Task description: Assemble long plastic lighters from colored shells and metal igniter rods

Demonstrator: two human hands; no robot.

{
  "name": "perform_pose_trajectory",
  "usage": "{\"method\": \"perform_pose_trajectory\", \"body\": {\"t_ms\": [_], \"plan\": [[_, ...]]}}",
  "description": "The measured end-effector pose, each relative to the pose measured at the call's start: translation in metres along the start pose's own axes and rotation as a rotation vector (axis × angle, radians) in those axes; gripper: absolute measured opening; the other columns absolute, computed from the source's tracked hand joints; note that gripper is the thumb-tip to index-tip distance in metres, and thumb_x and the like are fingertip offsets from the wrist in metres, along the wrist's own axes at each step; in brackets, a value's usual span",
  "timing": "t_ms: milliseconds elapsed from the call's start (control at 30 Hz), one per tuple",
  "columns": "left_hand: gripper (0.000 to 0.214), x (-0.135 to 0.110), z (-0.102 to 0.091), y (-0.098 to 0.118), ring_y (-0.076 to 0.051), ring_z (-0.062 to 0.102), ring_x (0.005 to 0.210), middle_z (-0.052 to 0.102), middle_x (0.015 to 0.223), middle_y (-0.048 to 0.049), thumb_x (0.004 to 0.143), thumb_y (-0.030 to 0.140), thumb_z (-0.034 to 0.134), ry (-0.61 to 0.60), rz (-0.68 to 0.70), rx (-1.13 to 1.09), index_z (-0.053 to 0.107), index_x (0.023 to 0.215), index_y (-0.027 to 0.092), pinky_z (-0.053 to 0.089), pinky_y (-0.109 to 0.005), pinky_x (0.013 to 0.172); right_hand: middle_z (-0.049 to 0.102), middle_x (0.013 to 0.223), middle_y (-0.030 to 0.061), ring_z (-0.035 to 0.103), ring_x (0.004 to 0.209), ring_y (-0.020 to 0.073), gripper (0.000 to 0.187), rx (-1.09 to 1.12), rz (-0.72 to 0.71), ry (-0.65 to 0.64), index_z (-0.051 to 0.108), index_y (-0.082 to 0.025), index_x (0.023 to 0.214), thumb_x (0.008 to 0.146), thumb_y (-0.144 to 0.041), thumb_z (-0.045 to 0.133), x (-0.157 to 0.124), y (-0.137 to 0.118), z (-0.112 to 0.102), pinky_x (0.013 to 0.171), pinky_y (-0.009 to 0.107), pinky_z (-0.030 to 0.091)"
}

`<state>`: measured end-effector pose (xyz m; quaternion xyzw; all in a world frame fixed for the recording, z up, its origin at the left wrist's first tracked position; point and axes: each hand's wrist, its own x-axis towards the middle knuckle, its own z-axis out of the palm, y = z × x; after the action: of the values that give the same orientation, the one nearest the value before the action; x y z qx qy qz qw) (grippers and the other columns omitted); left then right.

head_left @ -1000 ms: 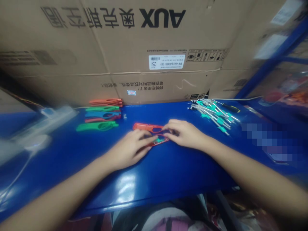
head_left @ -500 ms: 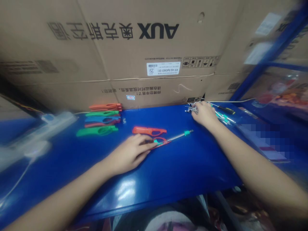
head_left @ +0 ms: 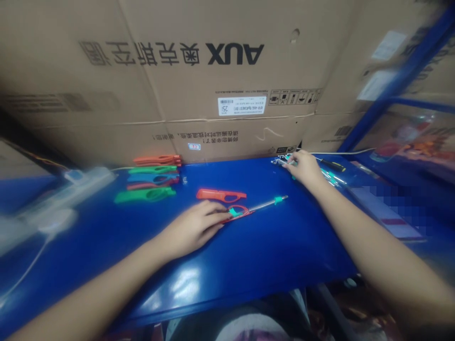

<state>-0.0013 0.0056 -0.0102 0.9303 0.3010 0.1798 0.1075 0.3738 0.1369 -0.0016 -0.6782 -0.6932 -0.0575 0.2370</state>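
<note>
Right hand [head_left: 304,168] moved onto rod pile [head_left: 332,177]; left hand [head_left: 194,227] touches red shell [head_left: 241,212].

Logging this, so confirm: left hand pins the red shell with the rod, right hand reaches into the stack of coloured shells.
Wrong: the head view shows the right hand on the metal rods, not the coloured shells. The left hand does pin the red shell.

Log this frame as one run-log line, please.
left hand flat on red shell with rod | right hand in rod pile, grip unclear | orange shell lying free | coloured shells stacked left
</note>
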Motion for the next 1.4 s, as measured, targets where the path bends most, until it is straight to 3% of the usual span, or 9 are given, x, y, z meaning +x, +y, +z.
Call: {"method": "perform_pose_trajectory", "body": {"t_ms": [133, 367, 533, 667, 833, 967, 1100, 1233, 1400], "plan": [[0.033, 0.001, -0.001, 0.001, -0.024, 0.061, 0.117, 0.063, 0.129, -0.0094, 0.102, 0.023, 0.051, 0.008, 0.004, 0.003, 0.064, 0.132, 0.026, 0.053, -0.042, 0.101, 0.063, 0.080, 0.0079, 0.060, 0.074, 0.0231, 0.006, 0.075, -0.029, 0.009, 0.066, -0.017, 0.073, 0.074, -0.021, 0.070, 0.000, -0.006, -0.002, 0.076, 0.035, 0.047], [0.032, 0.001, 0.001, 0.002, -0.023, 0.062, 0.117, 0.064, 0.128, -0.0097, 0.102, 0.023, 0.050, 0.031, 0.001, -0.029, 0.065, 0.131, 0.026, 0.054, -0.041, 0.100, 0.068, 0.088, 0.0088, 0.063, 0.073, 0.0208, 0.009, 0.239, -0.083, 0.101, 0.070, -0.018, 0.081, 0.080, -0.021, 0.062, -0.013, -0.032, -0.012, 0.076, 0.036, 0.052], [0.043, 0.001, 0.005, 0.006, -0.026, 0.060, 0.123, 0.062, 0.135, -0.0113, 0.099, 0.032, 0.058, 0.128, -0.137, -0.049, 0.055, 0.141, 0.024, 0.053, -0.045, 0.104, 0.071, 0.088, 0.0073, 0.068, 0.077, 0.0196, 0.014, 0.764, -0.230, -0.173, 0.069, -0.018, 0.086, 0.081, -0.031, 0.069, -0.048, -0.081, -0.017, 0.068, 0.032, 0.056], [0.051, 0.002, 0.008, 0.012, -0.027, 0.057, 0.130, 0.059, 0.141, -0.0119, 0.098, 0.037, 0.061, 0.241, -0.202, -0.096, 0.049, 0.145, 0.022, 0.050, -0.046, 0.108, 0.069, 0.094, 0.0071, 0.067, 0.083, 0.0172, 0.007, 0.823, -0.534, -0.293, 0.071, -0.020, 0.088, 0.089, -0.025, 0.065, -0.085, -0.118, -0.021, 0.069, 0.030, 0.057], [0.031, 0.004, 0.011, 0.015, -0.020, 0.068, 0.097, 0.070, 0.110, -0.0083, 0.101, 0.028, 0.056, 0.201, -0.168, -0.199, 0.062, 0.131, 0.021, 0.057, -0.033, 0.086, 0.070, 0.103, 0.0070, 0.068, 0.090, 0.0167, 0.015, 0.910, -0.722, -0.411, 0.070, -0.022, 0.105, 0.091, -0.020, 0.065, -0.105, -0.135, -0.022, 0.075, 0.029, 0.058], [0.028, 0.004, 0.006, 0.014, -0.019, 0.067, 0.097, 0.070, 0.112, -0.0081, 0.102, 0.025, 0.053, 0.234, -0.172, -0.215, 0.064, 0.128, 0.022, 0.055, -0.032, 0.086, 0.071, 0.110, 0.0079, 0.068, 0.103, 0.0195, 0.022, 0.879, -0.548, -0.326, 0.068, -0.020, 0.110, 0.094, -0.034, 0.064, -0.083, -0.116, -0.014, 0.095, 0.038, 0.055], [0.022, 0.003, 0.000, 0.014, -0.018, 0.066, 0.097, 0.069, 0.113, -0.0062, 0.099, 0.026, 0.056, 0.232, -0.219, -0.220, 0.066, 0.119, 0.021, 0.053, -0.031, 0.086, 0.065, 0.132, 0.0129, 0.061, 0.124, 0.0246, 0.033, 0.417, -0.185, -0.230, 0.063, -0.019, 0.126, 0.100, -0.036, 0.053, -0.045, -0.076, 0.002, 0.110, 0.045, 0.045], [0.017, 0.002, -0.001, 0.016, -0.014, 0.063, 0.077, 0.068, 0.098, -0.0025, 0.095, 0.025, 0.058, 0.185, -0.276, -0.261, 0.065, 0.110, 0.020, 0.052, -0.025, 0.071, 0.070, 0.121, 0.0169, 0.063, 0.120, 0.0302, 0.027, 0.297, -0.125, -0.257, 0.071, -0.014, 0.109, 0.096, -0.033, 0.057, -0.022, -0.043, 0.016, 0.110, 0.046, 0.044], [0.013, 0.002, 0.001, 0.017, -0.012, 0.062, 0.072, 0.067, 0.090, 0.0002, 0.093, 0.024, 0.058, 0.154, -0.322, -0.329, 0.063, 0.105, 0.020, 0.050, -0.023, 0.066, 0.070, 0.111, 0.0167, 0.064, 0.112, 0.0322, 0.020, 0.225, -0.067, -0.193, 0.072, -0.015, 0.097, 0.089, -0.032, 0.062, -0.014, -0.026, 0.020, 0.104, 0.049, 0.046]]}}
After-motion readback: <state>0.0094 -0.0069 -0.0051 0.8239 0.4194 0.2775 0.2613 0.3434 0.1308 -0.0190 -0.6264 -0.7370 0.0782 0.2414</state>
